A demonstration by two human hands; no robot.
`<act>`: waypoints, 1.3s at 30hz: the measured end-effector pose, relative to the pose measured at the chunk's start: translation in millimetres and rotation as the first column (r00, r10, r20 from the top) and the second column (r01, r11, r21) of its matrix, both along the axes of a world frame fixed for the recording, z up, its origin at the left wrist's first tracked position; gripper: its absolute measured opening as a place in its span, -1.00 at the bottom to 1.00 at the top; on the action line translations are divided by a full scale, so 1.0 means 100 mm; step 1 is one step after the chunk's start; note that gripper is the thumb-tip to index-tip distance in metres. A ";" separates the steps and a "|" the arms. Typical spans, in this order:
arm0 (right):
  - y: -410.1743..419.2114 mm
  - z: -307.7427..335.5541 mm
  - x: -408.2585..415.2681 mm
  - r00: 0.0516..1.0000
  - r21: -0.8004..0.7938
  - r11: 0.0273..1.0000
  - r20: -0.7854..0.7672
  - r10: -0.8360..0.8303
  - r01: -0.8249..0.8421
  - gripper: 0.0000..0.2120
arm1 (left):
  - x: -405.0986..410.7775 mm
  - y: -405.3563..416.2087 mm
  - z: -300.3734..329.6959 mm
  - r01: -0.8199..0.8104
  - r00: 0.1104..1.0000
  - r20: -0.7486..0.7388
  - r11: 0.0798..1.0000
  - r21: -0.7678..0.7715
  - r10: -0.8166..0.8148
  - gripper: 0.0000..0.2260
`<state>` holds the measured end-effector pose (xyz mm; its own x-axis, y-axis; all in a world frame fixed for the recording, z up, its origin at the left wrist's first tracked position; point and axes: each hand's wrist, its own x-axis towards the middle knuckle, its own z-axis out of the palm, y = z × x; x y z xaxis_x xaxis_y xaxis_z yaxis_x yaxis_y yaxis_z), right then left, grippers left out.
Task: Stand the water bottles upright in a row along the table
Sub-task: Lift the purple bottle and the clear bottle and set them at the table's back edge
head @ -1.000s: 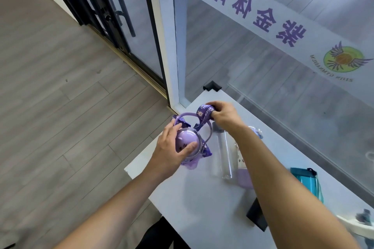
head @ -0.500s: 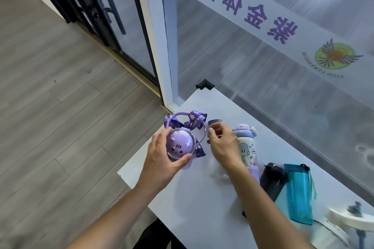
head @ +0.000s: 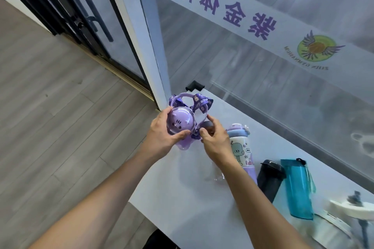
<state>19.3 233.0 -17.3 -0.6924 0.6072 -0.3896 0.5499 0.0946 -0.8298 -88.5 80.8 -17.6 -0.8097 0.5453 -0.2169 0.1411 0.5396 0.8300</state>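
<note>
My left hand (head: pixel 162 135) wraps around the domed lid of a purple bottle (head: pixel 181 123) with a cat face, which stands at the far left end of the white table (head: pixel 182 198). Its purple strap (head: pixel 200 101) loops behind it. My right hand (head: pixel 217 141) pinches the grey cap (head: pixel 208 124) of a clear bottle (head: pixel 217 177), which my wrist mostly hides. To the right stand a white and purple cartoon bottle (head: pixel 241 147), a black bottle (head: pixel 271 178) and a teal bottle (head: pixel 297 188).
A glass wall (head: pixel 263 87) with purple lettering runs along the table's far edge. A black corner guard (head: pixel 195 86) marks the far left corner. A white object (head: pixel 348 206) lies at the right end. Grey wood floor (head: pixel 60 117) drops off to the left.
My right hand let go of the purple strap and moved to the clear bottle's cap. My left hand stayed on the purple bottle. The view shifted, showing more bottles on the right.
</note>
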 end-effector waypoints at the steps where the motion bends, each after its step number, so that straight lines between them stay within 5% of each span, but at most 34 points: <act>1: 0.04 0.00 -0.02 1.000 -0.002 1.000 -0.001 -0.008 0.008 -0.55 | -0.06 0.06 0.00 0.024 1.000 0.000 1.000 -0.003 -0.024 -0.19; 12: 0.42 -0.06 -0.06 0.995 0.021 0.996 0.051 -0.082 0.081 -0.51 | -0.35 0.68 0.02 0.115 0.993 -0.015 0.993 0.015 -0.115 -0.20; 19: 0.41 -0.20 0.22 0.992 0.281 0.960 0.120 -0.041 0.006 -0.55 | -0.42 0.94 0.03 0.151 0.988 -0.022 0.989 0.007 -0.150 -0.21; 23: 0.48 -0.31 0.41 0.951 0.614 0.787 0.270 -0.148 -0.052 -0.53 | -0.46 1.04 0.01 0.171 0.985 -0.016 0.985 -0.003 -0.171 -0.19; 27: 0.62 -0.39 0.50 0.876 0.505 0.855 0.457 -0.153 -0.114 -0.37 | -0.48 1.11 0.01 0.190 0.981 -0.029 0.981 -0.026 -0.191 -0.19; 34: 0.69 -0.40 0.51 0.852 0.449 0.887 0.502 -0.149 -0.109 -0.30 | -0.18 0.86 -0.08 0.085 0.996 -0.025 0.991 -0.099 -0.088 0.06; 39: 0.53 -0.38 0.68 0.854 0.446 0.892 0.489 -0.177 -0.071 -0.33 | 0.43 0.31 -0.58 0.104 0.994 0.062 0.950 -0.295 -0.090 -0.15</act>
